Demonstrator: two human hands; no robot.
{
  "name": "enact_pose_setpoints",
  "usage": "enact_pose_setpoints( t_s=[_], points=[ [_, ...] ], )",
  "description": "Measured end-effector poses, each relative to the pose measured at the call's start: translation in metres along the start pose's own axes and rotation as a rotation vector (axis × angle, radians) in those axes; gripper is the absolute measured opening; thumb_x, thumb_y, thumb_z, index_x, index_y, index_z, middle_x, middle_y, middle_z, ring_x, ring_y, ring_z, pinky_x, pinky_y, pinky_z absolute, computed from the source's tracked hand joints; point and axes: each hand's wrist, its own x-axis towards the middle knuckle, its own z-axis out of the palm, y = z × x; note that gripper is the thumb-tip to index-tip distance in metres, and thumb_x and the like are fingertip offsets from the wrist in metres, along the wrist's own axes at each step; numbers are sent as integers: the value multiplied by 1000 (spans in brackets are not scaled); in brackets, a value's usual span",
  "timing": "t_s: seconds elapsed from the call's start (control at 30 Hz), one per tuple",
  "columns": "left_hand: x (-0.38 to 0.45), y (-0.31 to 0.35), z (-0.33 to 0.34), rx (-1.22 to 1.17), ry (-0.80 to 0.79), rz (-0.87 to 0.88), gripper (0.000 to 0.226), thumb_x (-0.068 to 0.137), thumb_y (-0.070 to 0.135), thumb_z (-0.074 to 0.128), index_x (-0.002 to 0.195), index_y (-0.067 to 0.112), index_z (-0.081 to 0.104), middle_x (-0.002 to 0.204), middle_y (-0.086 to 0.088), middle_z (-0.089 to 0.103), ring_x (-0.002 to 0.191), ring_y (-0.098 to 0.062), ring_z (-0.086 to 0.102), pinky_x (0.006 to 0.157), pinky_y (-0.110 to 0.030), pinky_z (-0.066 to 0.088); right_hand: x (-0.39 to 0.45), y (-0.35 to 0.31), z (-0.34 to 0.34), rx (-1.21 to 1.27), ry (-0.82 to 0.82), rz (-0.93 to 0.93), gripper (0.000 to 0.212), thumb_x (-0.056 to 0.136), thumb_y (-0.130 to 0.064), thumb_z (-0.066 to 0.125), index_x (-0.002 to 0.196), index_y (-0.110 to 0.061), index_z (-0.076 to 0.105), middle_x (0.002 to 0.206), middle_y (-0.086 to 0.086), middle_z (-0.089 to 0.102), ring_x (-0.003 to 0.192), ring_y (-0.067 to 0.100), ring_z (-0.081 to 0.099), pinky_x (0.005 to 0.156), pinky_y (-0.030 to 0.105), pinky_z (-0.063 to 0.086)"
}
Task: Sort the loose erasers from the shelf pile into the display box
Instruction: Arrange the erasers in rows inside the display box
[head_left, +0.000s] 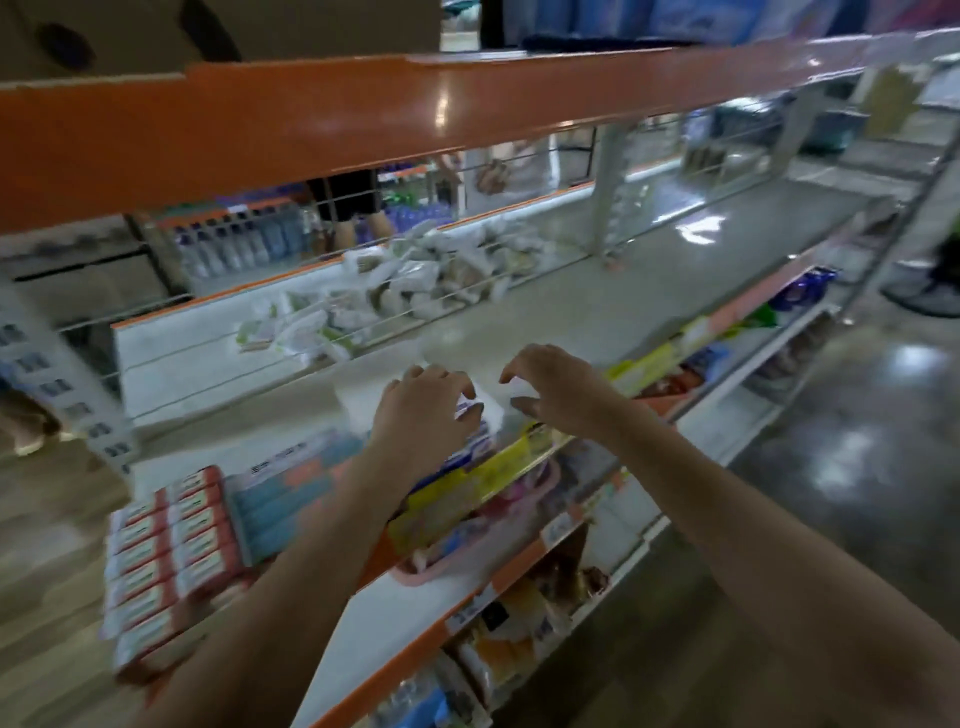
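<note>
The whole view is motion-blurred. A white display box (496, 413) holding blue-and-white erasers (475, 449) sits at the front of the middle shelf (597, 312). My left hand (423, 415) lies over the box's left side, fingers curled down over its top. My right hand (558, 387) hovers just right of the box, its fingers hooked like a claw. A small white eraser (519, 388) shows between that hand's fingertips and thumb. What lies under my left palm is hidden.
Red-and-white boxed goods (171, 551) and teal packs (291, 493) fill the shelf's left. Yellow price strips (467, 493) line the front edge. A pink basket (431, 566) sits on the shelf below. White bags (415, 291) are piled behind wire rails. The orange upper shelf (311, 119) hangs overhead.
</note>
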Motion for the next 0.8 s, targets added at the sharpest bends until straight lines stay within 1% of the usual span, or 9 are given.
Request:
enact_pose_setpoints(
  t_s=[0.07,0.13,0.23,0.37,0.43,0.57,0.67,0.8],
  points=[
    [30,30,14,-17,-4,6,31,93,42,48,115,23,59,113,-1,60,109,-23,51,89,-35,43,-5,41,-7,-6,9,46,37,90,-25,58,126,-17,54,126,6,50,123,23,42,100,36,38],
    [59,60,30,-55,-15,2,31,92,42,50,115,23,59,114,-2,59,110,-23,50,89,-35,42,-8,82,-13,-29,13,76,38,90,-25,59,127,-16,53,127,7,50,123,24,42,102,37,37],
    [103,100,54,-103,-62,2,31,93,40,50,116,21,57,115,-3,57,109,-23,50,90,-36,43,-5,143,-20,-61,9,105,40,89,-24,59,128,-15,52,128,10,49,122,26,44,102,37,37],
    [163,138,82,-121,-129,11,32,92,39,51,118,21,57,117,-5,57,110,-23,52,91,-39,46,6,213,-26,-40,10,181,41,89,-23,58,128,-14,52,129,11,48,121,28,46,99,39,41],
    [192,151,94,-124,-159,5,32,92,40,52,118,22,57,119,-4,57,111,-23,52,91,-38,46,15,243,-27,-20,-16,224,41,89,-23,57,129,-16,50,131,9,46,123,27,44,99,41,42],
    [256,163,124,-132,-168,3,33,90,39,54,117,20,57,119,-5,58,111,-24,52,89,-35,46,45,301,-26,-27,-69,264,42,91,-23,55,132,-17,47,135,9,42,124,27,42,99,41,40],
    [308,165,146,-128,-173,-19,35,89,40,54,118,19,57,119,-7,57,109,-24,53,88,-36,47,73,344,-26,-39,-95,269,43,91,-22,55,133,-16,45,136,10,41,126,27,42,102,39,38],
    [373,163,169,-140,-166,-51,40,89,42,55,121,18,56,121,-6,57,108,-25,55,84,-34,45,113,396,-31,-26,-96,291,43,90,-21,57,132,-17,48,132,10,45,122,27,46,99,37,40]
  ],
)
